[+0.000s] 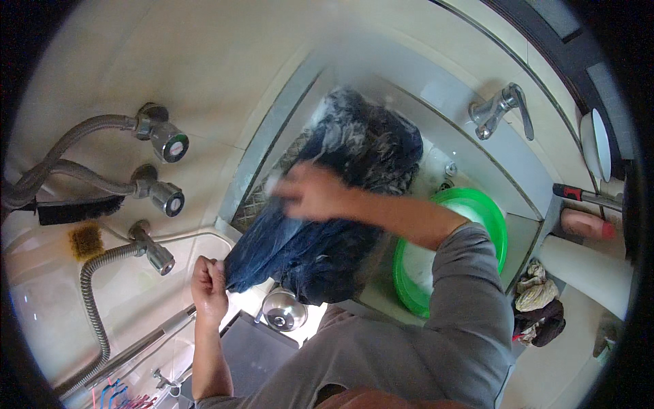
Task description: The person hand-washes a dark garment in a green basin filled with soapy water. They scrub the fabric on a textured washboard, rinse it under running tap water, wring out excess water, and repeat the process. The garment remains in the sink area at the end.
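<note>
Wet dark blue cloth, seemingly a garment (pixel 357 143), lies bunched with white suds over a grey sink ledge with a diamond-patterned surface (pixel 251 205). At its lower left end, my left hand (pixel 209 289) is closed on a pulled-out edge of the fabric. My right hand (pixel 314 191) is over the middle of the cloth, blurred; a small whitish thing shows at its fingertips, too blurred to name, and whether the hand grips it is unclear. Beside my right forearm stands a green plastic basin (pixel 399 286) holding sudsy water, partly hidden by my sleeve.
A chrome faucet (pixel 493 112) juts from the back wall. Valves with braided hoses (pixel 171 145) and a black-bristled brush (pixel 79 209) are on the left wall. A metal bowl-like object (pixel 284 309) is below the cloth. Crumpled cloths (pixel 539 307) lie at right.
</note>
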Tool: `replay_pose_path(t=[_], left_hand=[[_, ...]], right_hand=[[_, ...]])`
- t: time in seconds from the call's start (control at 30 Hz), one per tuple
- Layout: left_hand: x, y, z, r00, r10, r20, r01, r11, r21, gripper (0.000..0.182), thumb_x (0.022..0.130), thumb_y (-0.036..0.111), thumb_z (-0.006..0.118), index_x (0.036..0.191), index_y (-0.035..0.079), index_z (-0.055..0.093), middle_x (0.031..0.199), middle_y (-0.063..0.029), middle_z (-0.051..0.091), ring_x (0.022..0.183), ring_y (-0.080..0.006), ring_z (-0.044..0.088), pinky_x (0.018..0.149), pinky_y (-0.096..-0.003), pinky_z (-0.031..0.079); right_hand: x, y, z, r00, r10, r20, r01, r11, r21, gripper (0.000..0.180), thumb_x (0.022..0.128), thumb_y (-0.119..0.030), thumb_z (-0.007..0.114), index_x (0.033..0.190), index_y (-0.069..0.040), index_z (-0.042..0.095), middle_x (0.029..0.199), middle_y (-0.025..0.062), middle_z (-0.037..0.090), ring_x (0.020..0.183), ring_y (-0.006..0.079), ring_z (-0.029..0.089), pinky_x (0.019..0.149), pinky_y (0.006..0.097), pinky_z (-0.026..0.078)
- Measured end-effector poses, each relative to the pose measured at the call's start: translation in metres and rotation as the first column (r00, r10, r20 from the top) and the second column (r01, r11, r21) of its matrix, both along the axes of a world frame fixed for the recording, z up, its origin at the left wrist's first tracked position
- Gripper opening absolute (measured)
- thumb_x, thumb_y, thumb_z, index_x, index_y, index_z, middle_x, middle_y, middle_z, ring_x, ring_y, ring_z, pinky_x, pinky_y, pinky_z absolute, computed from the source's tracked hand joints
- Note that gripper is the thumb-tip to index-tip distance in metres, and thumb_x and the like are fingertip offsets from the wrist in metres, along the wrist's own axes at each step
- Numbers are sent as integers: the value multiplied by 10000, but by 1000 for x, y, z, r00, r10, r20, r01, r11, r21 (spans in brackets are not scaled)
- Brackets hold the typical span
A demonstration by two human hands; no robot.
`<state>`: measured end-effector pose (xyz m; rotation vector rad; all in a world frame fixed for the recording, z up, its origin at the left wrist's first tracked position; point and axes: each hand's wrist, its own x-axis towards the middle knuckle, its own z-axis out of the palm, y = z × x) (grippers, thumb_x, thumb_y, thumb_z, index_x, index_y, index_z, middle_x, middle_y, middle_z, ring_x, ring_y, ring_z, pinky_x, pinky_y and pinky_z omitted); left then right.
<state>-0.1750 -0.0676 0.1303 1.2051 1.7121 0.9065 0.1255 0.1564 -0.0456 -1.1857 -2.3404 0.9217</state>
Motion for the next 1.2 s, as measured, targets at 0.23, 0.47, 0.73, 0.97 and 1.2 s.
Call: replay_pose_path(t=[0.23, 0.47, 0.73, 0.97, 1.2], left_hand=[[-13, -23, 7, 884, -85, -460, 107, 994, 22, 338, 955, -31, 598, 748, 73, 353, 699, 1, 324, 665, -110, 297, 599, -257, 296], [63, 49, -52, 559, -177, -810, 494, 855, 154, 274, 846, 152, 696, 1075, 15, 636, 1109, -205, 571, 1042, -399, 529, 886, -500, 429], [91, 61, -83, 474, -477, -741, 453, 853, -259, 231, 910, 242, 610, 913, 15, 571, 865, -222, 643, 838, -444, 630, 747, -542, 502], [85, 42, -74, 569, -366, -737, 441, 892, -101, 205, 858, 187, 652, 917, 25, 542, 872, -219, 623, 842, -451, 611, 729, -548, 488], [86, 21, -61, 562, -546, -622, 627, 771, -109, 188, 801, 136, 686, 908, 43, 564, 861, -193, 594, 821, -426, 593, 720, -517, 490]], right_hand=[[50, 58, -90, 830, -471, 298, 470, 879, 80, 490, 799, -372, 694, 1264, -221, 662, 1151, 230, 635, 1135, 418, 585, 969, 535, 498], [-8, -19, -66, 957, -257, -136, 267, 962, 60, 561, 782, -397, 728, 1315, -246, 638, 1042, 212, 632, 1002, 384, 629, 880, 497, 516], [21, -8, 35, 976, -57, 208, 78, 993, -93, 551, 772, -371, 696, 1313, -296, 621, 1072, 201, 624, 999, 397, 614, 846, 521, 524], [40, 7, -35, 969, -225, 107, 236, 965, -112, 531, 761, -343, 709, 1281, -247, 656, 1103, 237, 664, 1037, 394, 635, 925, 545, 510], [46, 5, 13, 847, -393, 358, 376, 919, 119, 507, 800, -364, 659, 1296, -260, 634, 1075, 232, 653, 997, 413, 634, 902, 546, 524]])
